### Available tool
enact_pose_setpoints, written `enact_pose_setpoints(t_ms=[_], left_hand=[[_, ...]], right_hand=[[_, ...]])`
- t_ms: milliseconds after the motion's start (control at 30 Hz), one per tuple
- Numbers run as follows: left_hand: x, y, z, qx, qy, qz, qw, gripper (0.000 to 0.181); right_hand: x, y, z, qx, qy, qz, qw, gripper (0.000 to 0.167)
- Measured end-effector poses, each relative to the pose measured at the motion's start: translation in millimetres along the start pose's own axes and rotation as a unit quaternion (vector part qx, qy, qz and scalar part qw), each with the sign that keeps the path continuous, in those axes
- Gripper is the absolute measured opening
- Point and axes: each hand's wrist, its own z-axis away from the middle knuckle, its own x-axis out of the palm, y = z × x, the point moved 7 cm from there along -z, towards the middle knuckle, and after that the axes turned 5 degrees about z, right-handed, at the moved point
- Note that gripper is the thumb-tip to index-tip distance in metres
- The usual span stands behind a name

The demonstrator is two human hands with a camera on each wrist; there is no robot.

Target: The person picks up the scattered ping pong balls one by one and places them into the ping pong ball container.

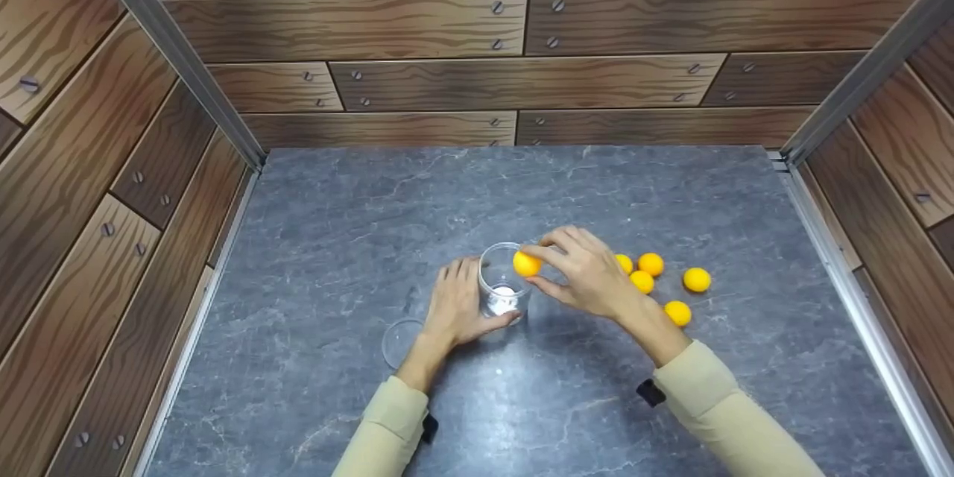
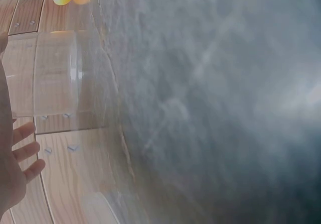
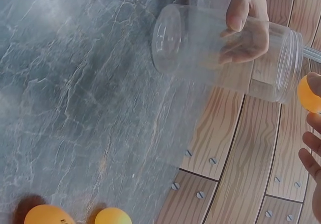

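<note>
A clear, wide-mouthed plastic jar [image 1: 501, 285] stands upright on the table. My left hand [image 1: 456, 305] holds its left side, with the thumb on the near side and the fingers round the far side. Between thumb and fingertips, my right hand [image 1: 589, 276] pinches an orange ping-pong ball [image 1: 526, 264] at the right of the jar's mouth. The right wrist view puts that ball [image 3: 309, 94] just off the rim. No ball shows through the jar's wall [image 3: 200, 38] there.
Several more orange balls [image 1: 651, 264] lie on the table right of my right hand, one set apart [image 1: 697, 279] and another by the forearm [image 1: 677, 313]. A clear round lid [image 1: 402, 343] lies left of my left wrist. Wood-patterned walls [image 1: 417, 22] enclose the grey marbled table [image 1: 358, 201].
</note>
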Motion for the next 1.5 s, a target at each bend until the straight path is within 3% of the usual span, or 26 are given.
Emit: enact_pose_setpoints(t_ms=[400, 867, 1100, 1500], left_hand=[[-3.0, 0.5, 1.1, 0.001, 0.011, 0.015, 0.9998, 0.106], [-1.5, 0.8, 0.0, -0.001, 0.003, 0.012, 0.9999, 0.105], [-0.9, 0.8, 0.3, -0.005, -0.004, 0.014, 0.9999, 0.102], [-1.4, 0.8, 0.5, -0.007, 0.003, 0.022, 0.9997, 0.099]], right_hand=[[16.3, -6.2, -8.4, 0.004, -0.023, -0.012, 0.9997, 0.045], [28.7, -5.6, -15.2, 0.039, -0.054, -0.053, 0.9964, 0.044], [38.0, -3.0, -17.3, 0.071, -0.105, -0.074, 0.9892, 0.041], [49.7, -1.6, -20.6, 0.104, -0.157, -0.103, 0.9766, 0.042]])
